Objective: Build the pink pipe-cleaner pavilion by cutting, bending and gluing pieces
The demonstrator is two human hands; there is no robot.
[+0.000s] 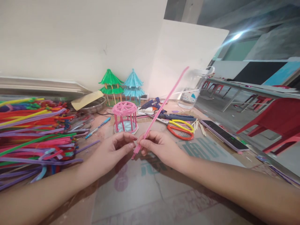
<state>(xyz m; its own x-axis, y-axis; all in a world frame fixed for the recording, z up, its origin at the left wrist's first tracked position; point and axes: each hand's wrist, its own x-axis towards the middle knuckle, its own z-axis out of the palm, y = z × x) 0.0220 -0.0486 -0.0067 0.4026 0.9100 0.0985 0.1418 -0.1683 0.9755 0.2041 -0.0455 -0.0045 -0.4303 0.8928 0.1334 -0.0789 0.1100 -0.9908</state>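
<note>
My right hand (161,147) pinches a long pink pipe cleaner (167,98) near its lower end, between thumb and fingers. The strip slants up and to the right, its tip rising high above the table. Its lower end below my fingers looks thicker and darker; I cannot make out why. Close beside that end is my left hand (119,147), fingers curved, with a gap between thumb and forefinger and nothing visibly held. Just behind my hands stands a small round pink frame (125,109) with a spoked top, upright posts and a pale blue floor.
Many coloured pipe cleaners (35,134) are heaped at left. Behind are a green pavilion model (110,87), a blue pavilion model (133,87), a metal bowl (93,106) and a glue gun (152,104). Scissors (180,128), a phone (225,135) and a clear jug (191,90) are right.
</note>
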